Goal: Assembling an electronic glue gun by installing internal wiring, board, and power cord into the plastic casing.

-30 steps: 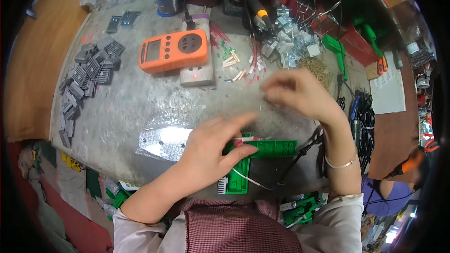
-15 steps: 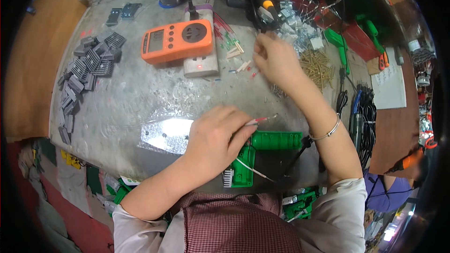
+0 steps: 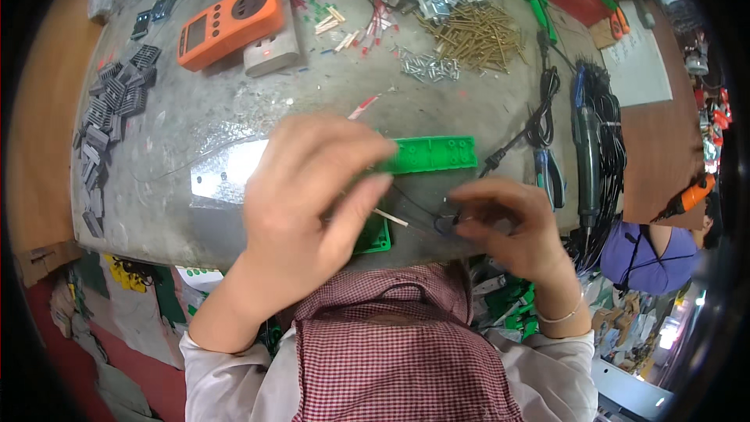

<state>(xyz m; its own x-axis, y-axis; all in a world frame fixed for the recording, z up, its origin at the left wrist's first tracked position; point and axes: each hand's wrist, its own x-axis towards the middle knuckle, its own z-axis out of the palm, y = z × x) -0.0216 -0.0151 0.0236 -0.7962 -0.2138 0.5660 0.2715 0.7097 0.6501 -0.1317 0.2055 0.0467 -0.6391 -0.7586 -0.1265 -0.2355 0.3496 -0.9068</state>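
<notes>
A green plastic housing half (image 3: 436, 154) lies near the table's front edge, partly covered by my left hand (image 3: 308, 187). That hand is blurred, its thumb apart from its fingers above the housing. Past its knuckles sticks a red-and-white wire end (image 3: 363, 106); what carries the wire is hidden. A white wire (image 3: 392, 218) runs out below the thumb. To the right of the housing, my right hand (image 3: 512, 223) has bent fingers beside a thin black wire (image 3: 422, 209). Blur hides whether the fingers grip it.
An orange meter (image 3: 230, 25) rests on a white power strip (image 3: 272, 55). Grey finned blocks (image 3: 117, 98) lie at left. Brass screws (image 3: 478, 35) and small silver screws (image 3: 430, 66) are piled at the back. A black cord (image 3: 541, 121), pliers (image 3: 550, 176) and an electric screwdriver (image 3: 586, 160) lie at right.
My right hand has come back from the parts at the rear to beside the housing. My left thumb and fingers have parted. The whole view has shifted.
</notes>
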